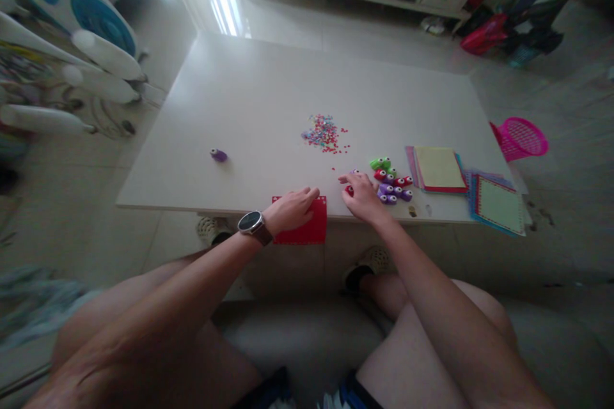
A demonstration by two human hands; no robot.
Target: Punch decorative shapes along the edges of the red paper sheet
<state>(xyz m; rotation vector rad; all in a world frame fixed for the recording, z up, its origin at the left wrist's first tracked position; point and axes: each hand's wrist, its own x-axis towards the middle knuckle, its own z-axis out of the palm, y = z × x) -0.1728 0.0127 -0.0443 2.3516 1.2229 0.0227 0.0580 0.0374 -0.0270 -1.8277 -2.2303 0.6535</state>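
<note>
1. Your left forearm (192, 294) is nearest; left hand (293, 209) partly covers the red card (309, 230), overhanging the table (259, 108): press it flat.
2. Right hand (361, 198) curls at a red eyed piece (350, 191); whether either hand's fingers grip, I cannot tell.

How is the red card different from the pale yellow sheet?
The red card is bright red; the pale yellow sheet is lighter. The red card sticks out past the table; the pale yellow sheet doesn't, lying on a pile. The left hand partly covers the red card; no hand covers the pale yellow sheet. Both look flat.
</note>
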